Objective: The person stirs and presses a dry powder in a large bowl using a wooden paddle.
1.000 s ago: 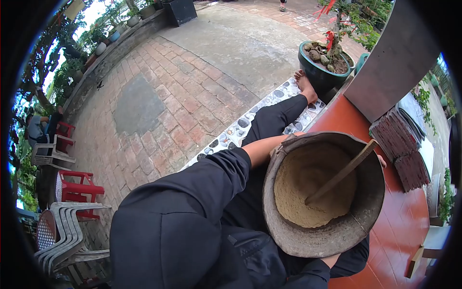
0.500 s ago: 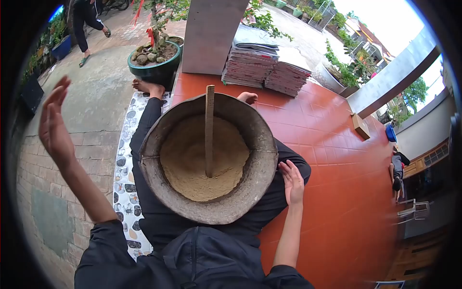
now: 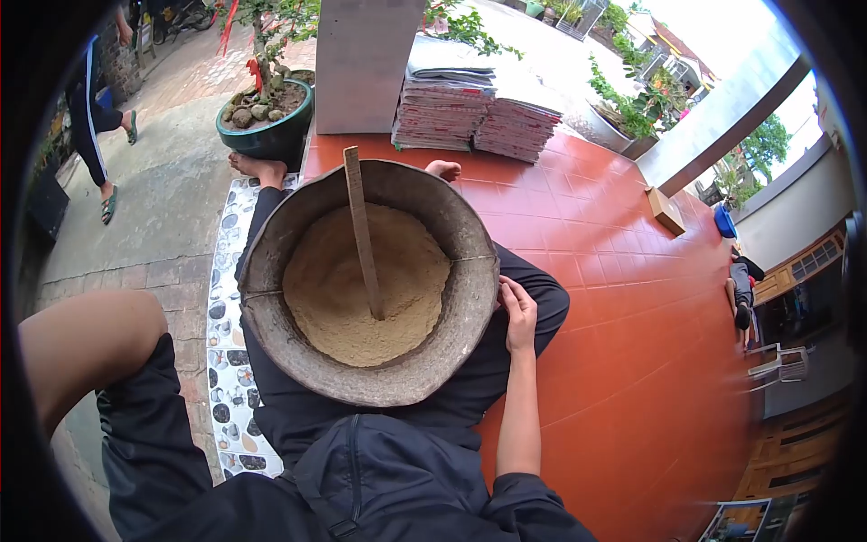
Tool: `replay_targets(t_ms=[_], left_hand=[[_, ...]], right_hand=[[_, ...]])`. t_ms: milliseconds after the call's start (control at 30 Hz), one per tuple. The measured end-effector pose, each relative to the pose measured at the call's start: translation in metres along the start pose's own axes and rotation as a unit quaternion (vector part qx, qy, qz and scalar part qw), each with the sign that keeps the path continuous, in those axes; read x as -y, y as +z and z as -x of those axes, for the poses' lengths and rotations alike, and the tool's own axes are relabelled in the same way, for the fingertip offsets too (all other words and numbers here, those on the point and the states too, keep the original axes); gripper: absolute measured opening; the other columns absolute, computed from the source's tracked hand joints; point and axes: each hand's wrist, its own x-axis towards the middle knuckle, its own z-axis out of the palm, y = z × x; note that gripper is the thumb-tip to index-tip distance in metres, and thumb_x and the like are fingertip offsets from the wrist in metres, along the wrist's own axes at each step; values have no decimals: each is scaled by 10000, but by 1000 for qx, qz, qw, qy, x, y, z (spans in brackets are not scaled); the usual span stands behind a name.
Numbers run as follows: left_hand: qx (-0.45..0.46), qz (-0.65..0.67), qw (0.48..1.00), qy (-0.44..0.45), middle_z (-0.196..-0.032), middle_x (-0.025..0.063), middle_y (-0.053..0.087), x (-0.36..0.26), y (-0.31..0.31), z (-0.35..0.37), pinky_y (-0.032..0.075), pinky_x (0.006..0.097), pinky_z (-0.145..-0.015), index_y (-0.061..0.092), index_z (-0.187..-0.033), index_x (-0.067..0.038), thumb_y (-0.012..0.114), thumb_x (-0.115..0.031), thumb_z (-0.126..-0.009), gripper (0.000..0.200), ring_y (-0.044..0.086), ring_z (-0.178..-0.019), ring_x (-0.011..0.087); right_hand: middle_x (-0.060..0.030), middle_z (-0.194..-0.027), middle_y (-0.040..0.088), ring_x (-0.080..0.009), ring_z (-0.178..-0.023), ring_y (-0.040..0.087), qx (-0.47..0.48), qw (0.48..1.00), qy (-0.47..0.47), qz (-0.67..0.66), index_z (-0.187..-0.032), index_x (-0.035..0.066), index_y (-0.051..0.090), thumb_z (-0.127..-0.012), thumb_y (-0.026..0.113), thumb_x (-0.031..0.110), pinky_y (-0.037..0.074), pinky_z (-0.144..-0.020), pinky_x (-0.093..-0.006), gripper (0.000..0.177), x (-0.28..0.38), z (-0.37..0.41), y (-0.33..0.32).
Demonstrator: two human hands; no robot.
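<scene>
A worn grey-brown bucket (image 3: 452,334) sits on my lap between my legs, its mouth tilted up toward me. Fine tan powder (image 3: 361,339) covers its bottom. A flat wooden stick (image 3: 361,226) stands in the powder, leaning left at its top, and no hand touches it. My right hand (image 3: 518,318) is at the right side of the bucket, with its fingers bent and closed on the rim. At the lower left only my raised left elbow and upper arm show; the left hand itself is out of sight.
Stacks of folded paper (image 3: 442,108) lie on the red tiled floor (image 3: 596,379) beside a pillar (image 3: 366,72). A potted tree (image 3: 271,135) stands by my foot. Another person walks on the paving at upper left. A small box (image 3: 666,212) rests at right.
My left forearm has swung up and the hand has left the view. My right hand has closed from spread fingers onto the bucket rim. The stick leans further left; the passer-by has come nearer.
</scene>
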Motion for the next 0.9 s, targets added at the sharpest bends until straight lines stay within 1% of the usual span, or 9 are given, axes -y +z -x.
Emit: replay_targets(t_ms=[67,133,300,700,733,800,833,867,900], left_hand=[[-12,4,1000,-3,-1354,178,449,1,4,3,299,516,-1093,506,-1264,-36,380,-368,-966,463,428,-1272,327],[-19,16,1000,-1,-1359,173,436,12,7,5,293,517,-1094,494,-1275,-45,377,-384,-964,475,416,-1276,325],[-33,26,999,-4,-1373,160,403,14,11,15,278,519,-1097,463,-1301,-66,368,-425,-959,505,387,-1287,318],[-57,40,998,-1,-1406,128,324,17,34,12,242,524,-1102,389,-1364,-118,347,-521,-945,583,316,-1313,302],[-75,46,996,-2,-1408,126,318,22,37,14,239,525,-1102,383,-1369,-123,345,-529,-944,590,310,-1315,301],[-121,51,991,-8,-1414,120,304,27,50,20,233,526,-1103,370,-1380,-131,342,-546,-942,604,299,-1320,298],[-153,43,987,-31,-1417,118,298,17,55,33,230,526,-1104,364,-1385,-136,340,-554,-941,611,293,-1322,297],[-121,-59,977,-166,-1238,180,451,-5,62,68,300,536,-1039,466,-1258,-63,374,-453,-937,513,424,-1182,317],[-86,-74,945,-306,-1096,184,531,-17,82,85,365,484,-946,526,-1149,-25,431,-358,-925,412,496,-1062,299]], right_hand=[[-82,-1055,673,-126,-963,635,-10,1000,-4,-5,-1170,-51,617,-977,543,174,486,-894,-264,305,7,0,-4],[-82,-1007,686,-103,-911,630,-7,1000,-11,-19,-1156,-42,634,-966,557,137,483,-836,-231,272,2,-3,-5],[-87,-1002,689,-129,-932,643,-8,1000,-11,-6,-1144,-52,626,-964,555,134,489,-872,-253,268,6,0,-4],[-101,-984,694,-135,-911,647,-33,999,-23,-29,-1161,-51,617,-960,564,126,485,-840,-246,273,-3,0,-7],[-106,-939,694,-146,-885,650,-72,995,-32,-64,-1136,-54,620,-966,547,135,489,-811,-252,264,3,2,-6],[-101,-848,668,-141,-792,625,-256,957,-106,-92,-1029,-62,621,-973,518,136,482,-755,-257,230,19,8,-2],[-84,-808,639,-127,-742,594,-325,934,-149,-10,-960,-43,603,-977,502,133,477,-730,-261,205,34,10,5],[-67,-767,610,-113,-692,564,-401,892,-198,71,-891,-25,586,-981,485,130,471,-705,-265,206,57,13,11],[-46,-712,564,-101,-659,523,-406,876,-251,70,-839,-6,552,-981,458,112,443,-676,-255,207,80,15,25]])
